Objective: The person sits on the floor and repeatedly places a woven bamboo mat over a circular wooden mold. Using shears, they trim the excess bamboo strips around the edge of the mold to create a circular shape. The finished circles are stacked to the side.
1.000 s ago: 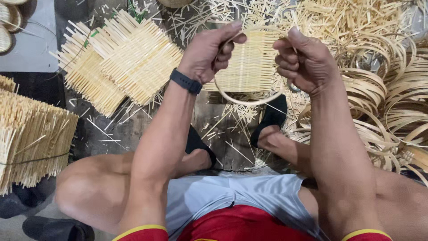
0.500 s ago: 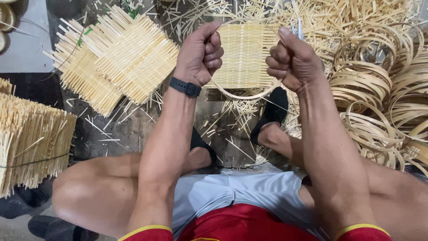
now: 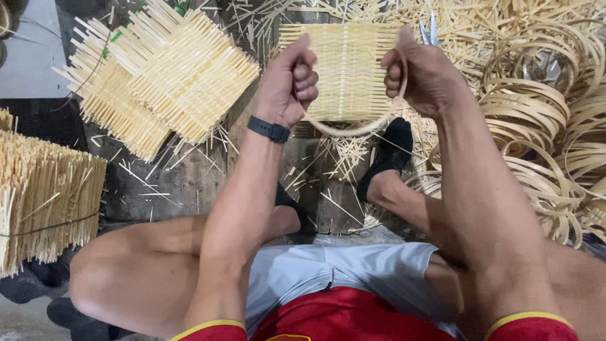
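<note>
Both fists are closed, the left hand (image 3: 287, 88) and right hand (image 3: 424, 76) gripping a woven mat (image 3: 346, 69) and thin hoop (image 3: 353, 128) above the feet; the mat looks woven, its hoop apparently not yet fastened.

We see a square woven bamboo mat (image 3: 348, 69), pale yellow, held up flat and facing us above the floor, with a thin bamboo hoop (image 3: 353, 129) curving under its lower edge (the hoop's upper part is hidden behind the mat).
</note>
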